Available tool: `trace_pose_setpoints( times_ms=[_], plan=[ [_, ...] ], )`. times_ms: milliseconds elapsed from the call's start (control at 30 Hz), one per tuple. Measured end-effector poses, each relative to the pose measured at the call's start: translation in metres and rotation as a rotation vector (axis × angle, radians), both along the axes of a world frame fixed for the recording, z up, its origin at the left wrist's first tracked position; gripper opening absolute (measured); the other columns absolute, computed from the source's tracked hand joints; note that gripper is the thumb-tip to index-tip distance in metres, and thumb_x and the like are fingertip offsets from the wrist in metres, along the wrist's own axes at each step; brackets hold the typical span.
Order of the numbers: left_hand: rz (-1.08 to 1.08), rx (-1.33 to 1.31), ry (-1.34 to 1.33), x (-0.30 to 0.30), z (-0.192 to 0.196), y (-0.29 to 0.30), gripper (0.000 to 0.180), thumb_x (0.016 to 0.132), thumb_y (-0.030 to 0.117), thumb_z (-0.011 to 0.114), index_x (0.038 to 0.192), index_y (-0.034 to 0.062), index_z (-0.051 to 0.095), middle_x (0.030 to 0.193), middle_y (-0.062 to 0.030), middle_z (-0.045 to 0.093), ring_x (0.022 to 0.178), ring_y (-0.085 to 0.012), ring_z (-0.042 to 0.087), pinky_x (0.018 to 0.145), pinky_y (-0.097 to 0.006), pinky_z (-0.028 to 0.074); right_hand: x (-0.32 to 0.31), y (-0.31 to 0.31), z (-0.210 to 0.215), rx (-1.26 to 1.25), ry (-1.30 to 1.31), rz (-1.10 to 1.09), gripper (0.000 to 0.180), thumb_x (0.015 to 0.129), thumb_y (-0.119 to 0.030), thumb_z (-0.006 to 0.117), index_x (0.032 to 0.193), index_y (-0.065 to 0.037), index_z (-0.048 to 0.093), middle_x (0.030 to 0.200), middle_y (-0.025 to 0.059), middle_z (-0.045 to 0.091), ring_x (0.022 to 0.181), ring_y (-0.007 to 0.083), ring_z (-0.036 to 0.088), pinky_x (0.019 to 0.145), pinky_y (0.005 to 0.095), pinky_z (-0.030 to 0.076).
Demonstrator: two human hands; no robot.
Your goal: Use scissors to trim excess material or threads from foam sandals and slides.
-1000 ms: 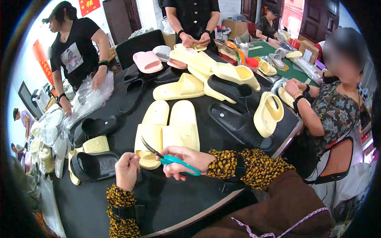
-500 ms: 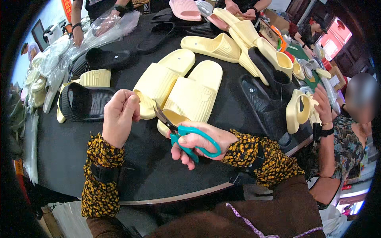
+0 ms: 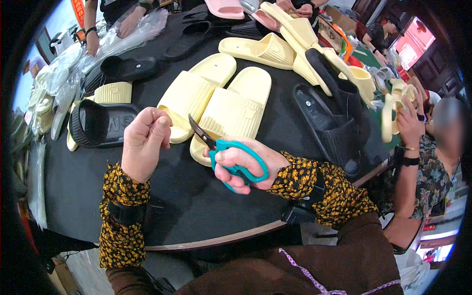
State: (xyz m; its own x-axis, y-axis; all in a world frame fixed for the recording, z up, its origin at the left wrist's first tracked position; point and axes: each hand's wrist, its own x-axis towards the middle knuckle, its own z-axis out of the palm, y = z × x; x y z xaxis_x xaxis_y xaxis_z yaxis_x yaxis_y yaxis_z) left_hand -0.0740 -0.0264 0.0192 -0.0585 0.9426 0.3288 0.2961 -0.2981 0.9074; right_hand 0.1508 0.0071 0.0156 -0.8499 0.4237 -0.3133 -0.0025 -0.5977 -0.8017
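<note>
My right hand is wrapped round teal-handled scissors, whose dark blades point up and left, close together. My left hand is closed in a pinch a little left of the blade tips; whatever lies between its fingertips is too small to make out. Just beyond both hands, a pair of cream slides sits side by side on the black table. The left slide is nearest my left fingers. The right slide is partly hidden behind the scissors.
Black slides lie on the left, others on the right. More cream slides are piled at the far right, beside a pink slide. Clear plastic bags cover the left edge. A co-worker's hand holds cream slides at right.
The scissor blades have drawn closer together. Both my hands stay nearly in place. At right, the co-worker has lifted cream slides off the table edge. The view has shifted slightly.
</note>
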Motion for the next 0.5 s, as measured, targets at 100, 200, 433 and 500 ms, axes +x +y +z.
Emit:
trace_pose_setpoints(
  times_ms=[100, 200, 433, 500],
  plan=[
    [0.029, -0.021, 0.001, -0.003, 0.000, 0.001, 0.018, 0.094, 0.016, 0.047, 0.085, 0.0008, 0.051, 0.061, 0.0021, 0.045, 0.053, -0.0039, 0.041, 0.049, -0.019, 0.037, -0.002, -0.002, 0.004, 0.003, -0.001, -0.034, 0.034, 0.084, -0.016, 0.050, 0.112, 0.002, 0.044, 0.065, 0.0056, 0.051, 0.046, 0.0091, 0.044, 0.036, 0.0230, 0.034],
    [0.075, -0.048, -0.011, -0.007, -0.001, 0.006, 0.018, 0.094, 0.016, 0.047, 0.085, 0.0004, 0.051, 0.060, 0.0023, 0.045, 0.052, -0.0036, 0.041, 0.048, -0.019, 0.036, -0.001, -0.003, 0.008, 0.076, -0.031, -0.010, 0.033, 0.084, -0.017, 0.050, 0.111, 0.002, 0.044, 0.069, 0.0069, 0.052, 0.049, 0.0097, 0.046, 0.039, 0.0230, 0.037],
    [0.109, -0.057, -0.089, -0.011, -0.008, 0.011, 0.019, 0.094, 0.016, 0.046, 0.085, 0.0000, 0.051, 0.060, 0.0021, 0.045, 0.051, -0.0039, 0.040, 0.048, -0.019, 0.035, -0.003, -0.007, -0.003, -0.003, 0.098, 0.120, 0.042, 0.083, -0.019, 0.050, 0.118, 0.000, 0.037, 0.089, 0.0129, 0.057, 0.072, 0.0162, 0.060, 0.060, 0.0277, 0.053],
    [0.104, -0.050, -0.095, -0.009, -0.006, 0.010, 0.019, 0.094, 0.016, 0.046, 0.085, 0.0001, 0.051, 0.059, 0.0020, 0.045, 0.051, -0.0040, 0.040, 0.048, -0.019, 0.035, -0.004, -0.008, -0.002, -0.006, 0.058, 0.188, 0.043, 0.083, -0.019, 0.050, 0.118, 0.001, 0.037, 0.090, 0.0139, 0.057, 0.074, 0.0165, 0.061, 0.063, 0.0294, 0.054]
  ],
)
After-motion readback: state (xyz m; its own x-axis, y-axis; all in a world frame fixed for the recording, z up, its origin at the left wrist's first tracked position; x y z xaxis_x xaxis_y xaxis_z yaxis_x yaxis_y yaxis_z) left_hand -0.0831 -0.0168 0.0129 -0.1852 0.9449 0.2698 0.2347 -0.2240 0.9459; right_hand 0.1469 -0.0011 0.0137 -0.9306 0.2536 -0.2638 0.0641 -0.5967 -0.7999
